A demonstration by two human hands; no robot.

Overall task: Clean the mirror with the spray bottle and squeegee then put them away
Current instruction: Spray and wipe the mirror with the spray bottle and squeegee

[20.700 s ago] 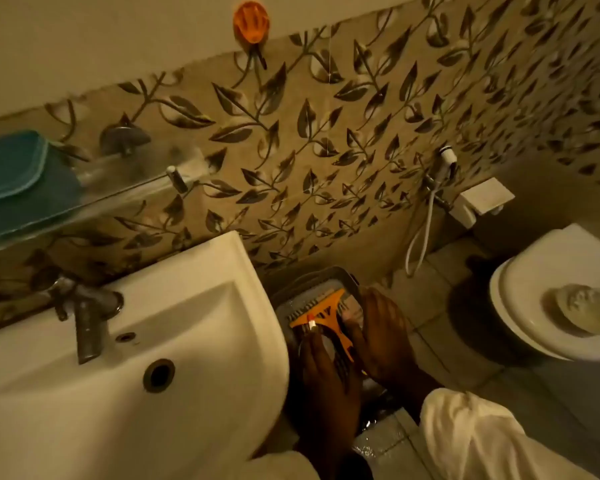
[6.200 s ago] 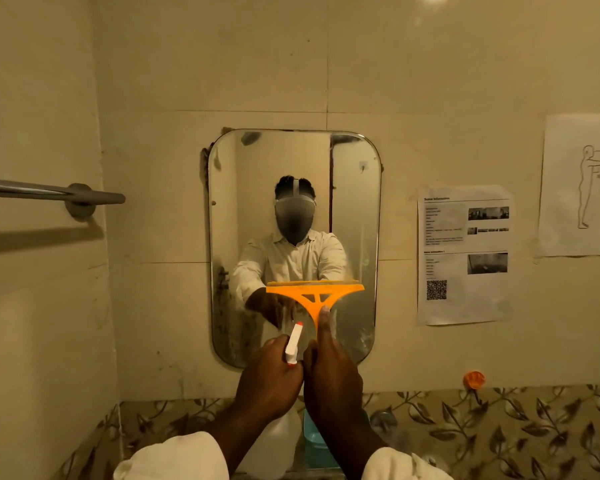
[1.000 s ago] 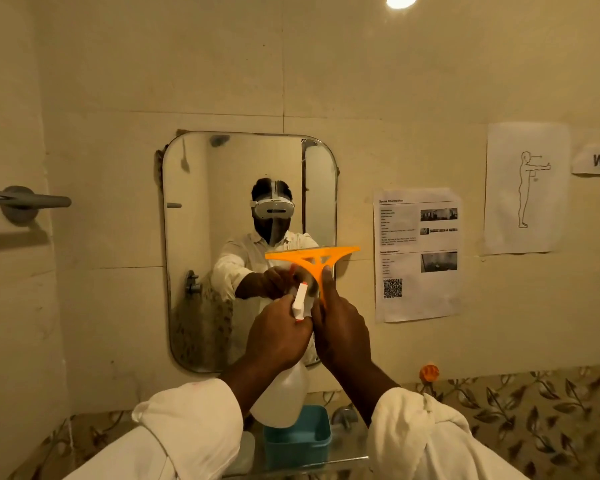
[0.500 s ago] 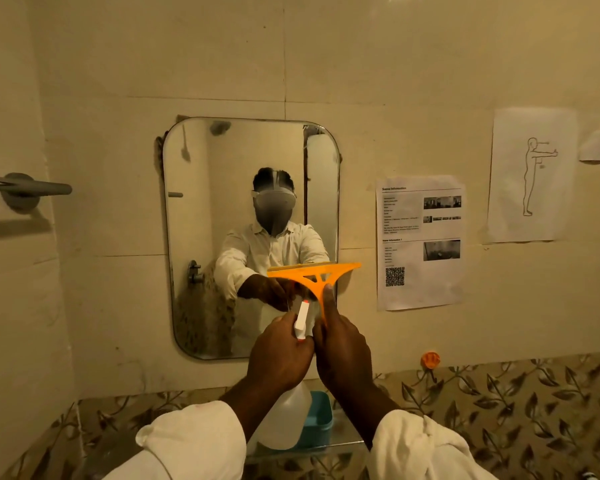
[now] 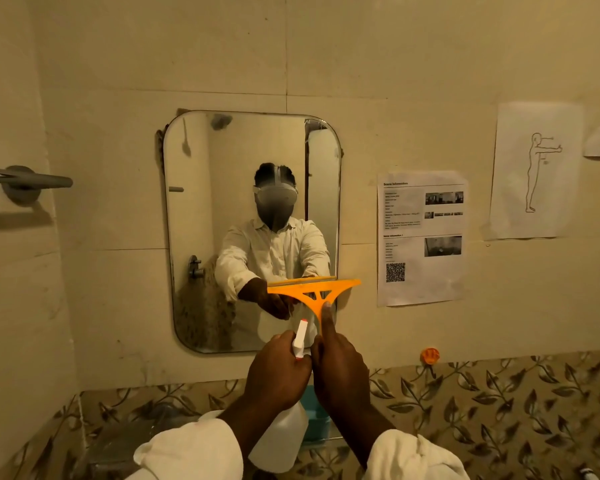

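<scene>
A rounded rectangular mirror (image 5: 222,188) hangs on the cream wall straight ahead. My left hand (image 5: 278,370) grips the neck of a white spray bottle (image 5: 281,441), whose nozzle points up toward the mirror's lower part. My right hand (image 5: 340,372) holds the handle of an orange squeegee (image 5: 314,289), thumb along the stem. Its blade is level, in front of the mirror's lower right corner; whether it touches the glass I cannot tell. Both hands are side by side, nearly touching.
A metal towel rail (image 5: 28,180) sticks out from the left wall. Printed sheets (image 5: 421,237) hang right of the mirror, above an orange wall hook (image 5: 429,355). Below my hands a teal container (image 5: 317,420) sits on a glass shelf, against leaf-pattern tiles (image 5: 499,410).
Both hands stay together in front of the mirror's lower right with bottle and squeegee held. My view has tipped down a little; the squeegee blade now sits slightly lower against the mirror.
</scene>
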